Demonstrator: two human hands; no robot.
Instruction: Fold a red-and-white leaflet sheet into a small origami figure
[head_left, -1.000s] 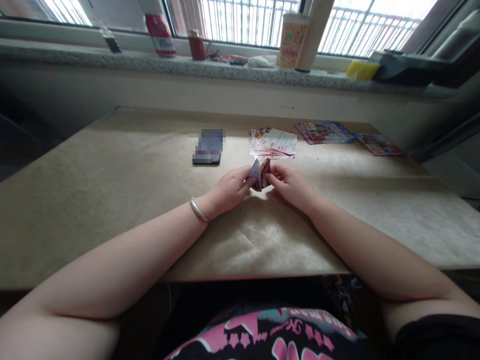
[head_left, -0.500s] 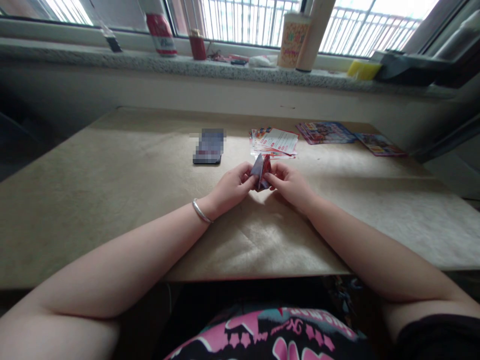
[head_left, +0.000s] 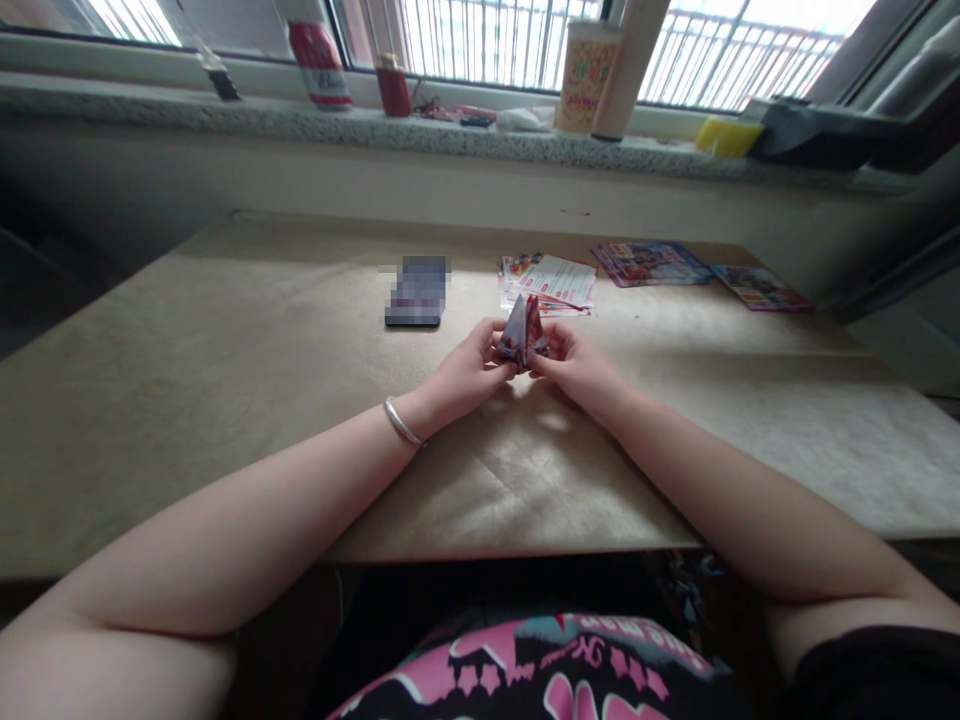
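Observation:
Between my hands is a small piece of folded paper, grey-blue on the left and red on the right, with two pointed flaps standing up. My left hand pinches its lower left edge, thumb in front and fingers behind. On the other side my right hand grips the lower right edge in the same way. The paper is held just above the table. Right behind it lies a spread pile of printed cards, white with red print and borders. Fingers partly hide the paper's lower folds.
A blurred-out phone-like object lies left of the cards. Colourful printed sheets and another one are at the back right. On the windowsill stand a red can, a red lighter-like item and a paper cup.
The folded paper has turned and opened wider, showing more of its pointed flaps. Both thumbs have slid down to its lower edge.

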